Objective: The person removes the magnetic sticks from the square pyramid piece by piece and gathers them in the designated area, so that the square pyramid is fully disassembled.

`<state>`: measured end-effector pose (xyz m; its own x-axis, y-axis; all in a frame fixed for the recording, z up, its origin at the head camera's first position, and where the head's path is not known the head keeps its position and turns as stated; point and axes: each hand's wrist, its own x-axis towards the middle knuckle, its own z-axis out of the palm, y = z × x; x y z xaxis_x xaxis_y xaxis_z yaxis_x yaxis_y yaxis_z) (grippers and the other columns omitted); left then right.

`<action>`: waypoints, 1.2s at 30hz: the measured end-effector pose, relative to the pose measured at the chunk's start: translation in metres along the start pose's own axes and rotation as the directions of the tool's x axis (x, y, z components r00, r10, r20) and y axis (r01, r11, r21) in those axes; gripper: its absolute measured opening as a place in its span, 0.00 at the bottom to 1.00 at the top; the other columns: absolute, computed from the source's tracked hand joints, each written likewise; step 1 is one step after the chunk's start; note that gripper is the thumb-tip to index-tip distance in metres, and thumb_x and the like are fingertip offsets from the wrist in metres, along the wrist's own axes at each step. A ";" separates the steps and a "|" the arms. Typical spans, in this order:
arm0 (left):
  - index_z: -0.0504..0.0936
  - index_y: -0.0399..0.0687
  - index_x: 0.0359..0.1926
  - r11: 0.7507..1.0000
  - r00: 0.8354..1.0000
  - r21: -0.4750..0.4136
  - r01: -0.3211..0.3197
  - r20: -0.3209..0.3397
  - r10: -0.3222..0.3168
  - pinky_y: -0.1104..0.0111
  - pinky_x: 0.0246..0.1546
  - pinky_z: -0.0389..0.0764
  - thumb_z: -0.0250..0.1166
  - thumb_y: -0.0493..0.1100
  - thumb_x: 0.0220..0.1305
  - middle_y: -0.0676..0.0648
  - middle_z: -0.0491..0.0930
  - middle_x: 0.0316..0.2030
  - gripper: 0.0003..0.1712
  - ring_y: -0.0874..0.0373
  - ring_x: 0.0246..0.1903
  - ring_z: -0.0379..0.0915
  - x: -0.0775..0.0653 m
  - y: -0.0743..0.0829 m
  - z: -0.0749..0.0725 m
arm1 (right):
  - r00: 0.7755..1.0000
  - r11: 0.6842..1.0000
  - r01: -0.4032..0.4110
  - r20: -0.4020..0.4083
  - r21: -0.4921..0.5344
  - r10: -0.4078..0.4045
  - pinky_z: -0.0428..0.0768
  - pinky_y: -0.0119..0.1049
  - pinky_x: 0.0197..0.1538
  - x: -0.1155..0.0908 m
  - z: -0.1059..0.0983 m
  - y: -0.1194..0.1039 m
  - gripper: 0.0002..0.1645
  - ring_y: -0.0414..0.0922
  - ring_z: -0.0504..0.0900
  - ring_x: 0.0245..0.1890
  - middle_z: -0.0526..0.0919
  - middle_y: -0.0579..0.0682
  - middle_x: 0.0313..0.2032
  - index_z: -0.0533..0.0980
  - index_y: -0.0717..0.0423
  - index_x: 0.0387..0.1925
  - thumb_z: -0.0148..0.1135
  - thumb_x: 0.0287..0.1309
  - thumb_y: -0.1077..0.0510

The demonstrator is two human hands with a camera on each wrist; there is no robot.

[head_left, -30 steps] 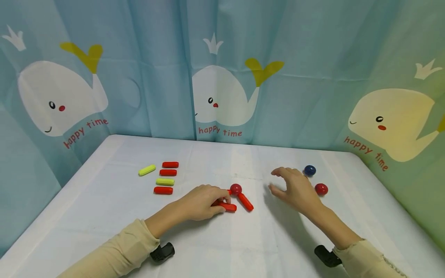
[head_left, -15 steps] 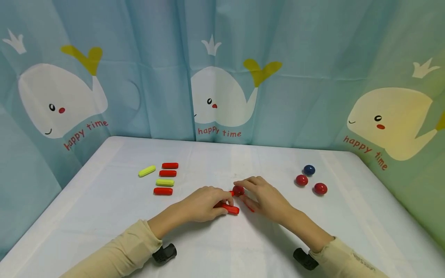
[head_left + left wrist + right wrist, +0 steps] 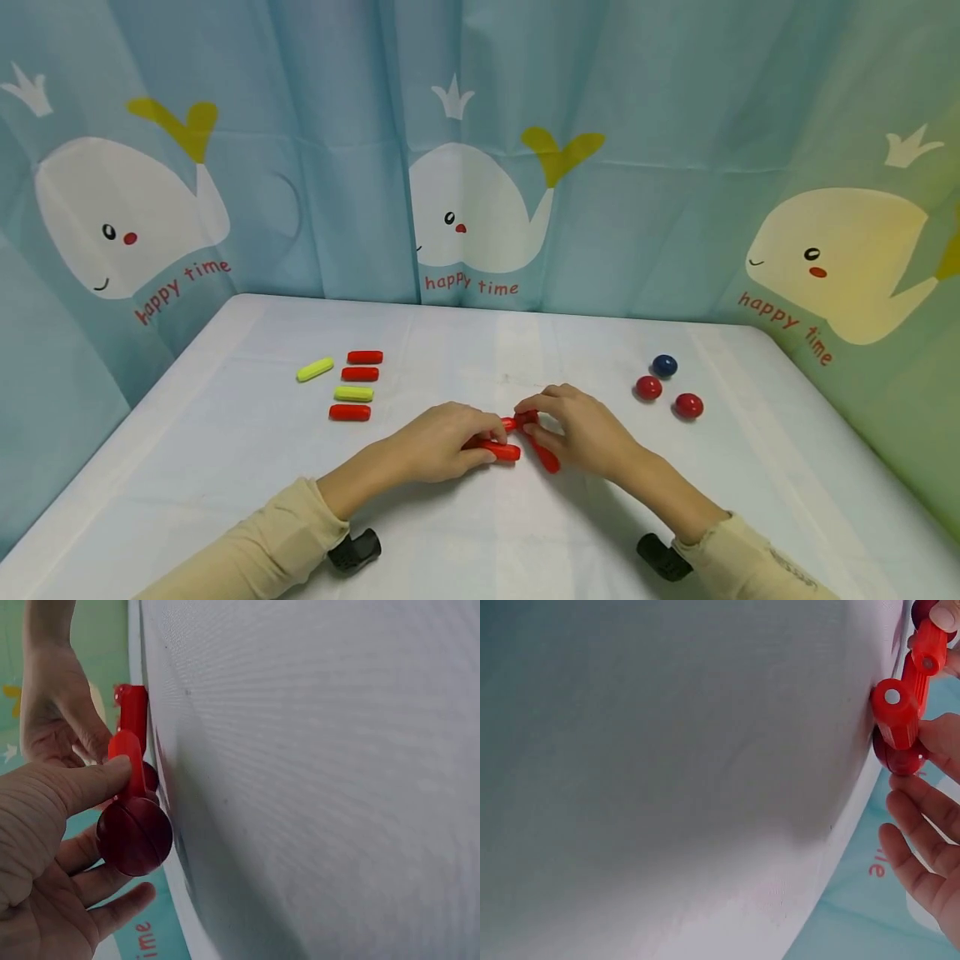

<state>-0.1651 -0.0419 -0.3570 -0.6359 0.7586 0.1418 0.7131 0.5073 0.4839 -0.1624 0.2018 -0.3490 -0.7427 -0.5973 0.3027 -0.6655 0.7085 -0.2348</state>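
My left hand (image 3: 446, 442) pinches a red rod (image 3: 504, 451) with thumb and fingers. In the left wrist view a dark red ball (image 3: 135, 836) sits at this rod's near end; the head view hides it under the hand. With thumb and fingertips, my right hand (image 3: 588, 429) pinches another red ball (image 3: 900, 761), largely covered in the head view. From that ball a red rod (image 3: 545, 455) slants toward the front. A further red rod (image 3: 509, 423) runs between the two hands, partly behind the left fingers.
Several loose red rods (image 3: 350, 412) and two yellow rods (image 3: 354, 393) lie on the left of the white table (image 3: 247, 433). Toward the right edge are a blue ball (image 3: 664, 366) and two red balls (image 3: 688, 406). A whale-print curtain (image 3: 352, 167) stands behind.
My right hand has moved left from beside the loose balls and taken hold of the middle red ball. That ball and its slanted rod have shifted slightly right. My left hand keeps its rod.
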 end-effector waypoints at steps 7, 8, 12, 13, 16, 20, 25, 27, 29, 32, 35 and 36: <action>0.83 0.53 0.46 1.000 0.999 -0.017 -0.012 -0.031 0.012 0.70 0.44 0.76 0.70 0.43 0.68 0.58 0.83 0.36 0.08 0.64 0.34 0.73 -0.001 0.001 -0.003 | 1.000 1.000 -0.023 -0.006 -0.004 0.023 0.84 0.40 0.44 -0.007 -0.006 0.003 0.14 0.46 0.83 0.40 0.85 0.42 0.37 0.86 0.51 0.45 0.76 0.55 0.62; 0.84 0.53 0.47 1.000 0.999 -0.022 -0.019 -0.039 0.018 0.69 0.45 0.76 0.70 0.43 0.68 0.57 0.84 0.37 0.08 0.65 0.35 0.73 -0.002 0.001 -0.003 | 1.000 1.000 -0.026 -0.008 -0.006 0.025 0.84 0.40 0.44 -0.008 -0.007 0.004 0.14 0.46 0.83 0.39 0.85 0.41 0.36 0.86 0.51 0.45 0.76 0.55 0.62; 0.84 0.52 0.47 0.999 0.997 -0.029 -0.043 -0.059 0.042 0.69 0.46 0.77 0.69 0.43 0.68 0.56 0.85 0.38 0.08 0.65 0.36 0.74 -0.003 0.002 -0.004 | 0.999 0.999 -0.038 -0.018 -0.013 0.038 0.83 0.39 0.43 -0.012 -0.007 0.005 0.15 0.45 0.83 0.39 0.84 0.40 0.36 0.86 0.50 0.45 0.76 0.55 0.63; 0.84 0.52 0.47 0.998 0.997 -0.032 -0.045 -0.059 0.043 0.69 0.46 0.77 0.69 0.43 0.68 0.56 0.85 0.38 0.09 0.65 0.36 0.75 -0.003 0.003 -0.004 | 0.999 0.999 -0.039 -0.019 -0.014 0.039 0.83 0.39 0.43 -0.012 -0.007 0.006 0.15 0.45 0.83 0.39 0.84 0.40 0.36 0.86 0.50 0.45 0.76 0.55 0.63; 0.83 0.53 0.49 0.998 0.998 -0.039 -0.039 -0.056 0.037 0.69 0.47 0.78 0.70 0.43 0.68 0.55 0.86 0.40 0.10 0.64 0.38 0.76 -0.003 0.004 -0.004 | 0.999 0.999 -0.034 -0.022 -0.011 0.034 0.83 0.40 0.43 -0.013 -0.006 0.006 0.15 0.45 0.83 0.39 0.84 0.40 0.36 0.85 0.50 0.45 0.76 0.55 0.63; 0.81 0.53 0.54 0.999 0.998 -0.051 -0.010 -0.056 0.007 0.67 0.46 0.78 0.70 0.44 0.68 0.54 0.86 0.42 0.15 0.62 0.39 0.77 -0.003 0.006 -0.004 | 0.999 1.000 -0.028 -0.020 -0.009 0.027 0.84 0.40 0.43 -0.013 -0.006 0.006 0.15 0.46 0.83 0.39 0.85 0.41 0.37 0.86 0.51 0.46 0.76 0.55 0.63; 0.75 0.51 0.64 0.997 0.996 -0.080 0.011 -0.090 -0.018 0.69 0.36 0.74 0.70 0.43 0.67 0.54 0.86 0.40 0.26 0.60 0.31 0.74 -0.002 0.008 -0.005 | 1.000 1.000 -0.021 -0.021 -0.015 0.021 0.84 0.40 0.42 -0.013 -0.005 0.008 0.16 0.46 0.83 0.39 0.85 0.43 0.37 0.86 0.52 0.46 0.76 0.55 0.63; 0.75 0.50 0.64 0.996 0.994 -0.086 0.009 -0.111 -0.018 0.69 0.35 0.72 0.70 0.43 0.67 0.54 0.86 0.40 0.26 0.59 0.30 0.74 -0.002 0.008 -0.005 | 1.000 1.000 -0.020 -0.023 -0.018 0.020 0.84 0.39 0.42 -0.013 -0.005 0.008 0.16 0.46 0.83 0.38 0.85 0.43 0.36 0.86 0.52 0.46 0.76 0.55 0.63; 0.76 0.49 0.62 0.995 0.992 -0.095 0.012 -0.125 -0.024 0.69 0.36 0.73 0.70 0.42 0.66 0.54 0.87 0.40 0.25 0.58 0.32 0.76 -0.002 0.008 -0.005 | 1.000 1.000 -0.021 -0.023 -0.019 0.021 0.84 0.39 0.42 -0.013 -0.005 0.008 0.16 0.46 0.83 0.38 0.85 0.43 0.36 0.86 0.52 0.46 0.76 0.55 0.63; 0.79 0.50 0.54 0.992 0.990 -0.126 0.027 -0.133 -0.044 0.68 0.40 0.76 0.71 0.41 0.65 0.54 0.87 0.39 0.18 0.56 0.38 0.80 -0.004 0.007 -0.005 | 1.000 1.000 -0.023 -0.020 -0.016 0.022 0.84 0.39 0.42 -0.013 -0.005 0.008 0.16 0.46 0.83 0.38 0.85 0.42 0.37 0.86 0.52 0.46 0.76 0.55 0.62; 0.80 0.53 0.45 0.988 0.989 -0.149 0.041 -0.137 -0.061 0.65 0.44 0.79 0.73 0.41 0.63 0.56 0.87 0.39 0.12 0.58 0.41 0.81 -0.007 0.006 -0.007 | 1.000 1.000 -0.025 -0.017 -0.016 0.025 0.84 0.38 0.42 -0.014 -0.007 0.007 0.15 0.45 0.83 0.38 0.85 0.42 0.37 0.85 0.51 0.46 0.76 0.56 0.62; 0.81 0.53 0.43 0.988 0.988 -0.150 0.042 -0.141 -0.063 0.63 0.45 0.80 0.74 0.41 0.63 0.56 0.87 0.38 0.11 0.59 0.41 0.81 -0.008 0.005 -0.008 | 0.999 0.999 -0.029 -0.017 -0.017 0.029 0.83 0.38 0.41 -0.014 -0.007 0.007 0.15 0.45 0.83 0.38 0.85 0.42 0.36 0.85 0.51 0.46 0.76 0.56 0.62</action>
<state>-0.1587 -0.0486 -0.3493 -0.7146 0.6602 0.2311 0.6338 0.4714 0.6133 -0.1564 0.2180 -0.3483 -0.7603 -0.5700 0.3117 -0.6421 0.7321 -0.2274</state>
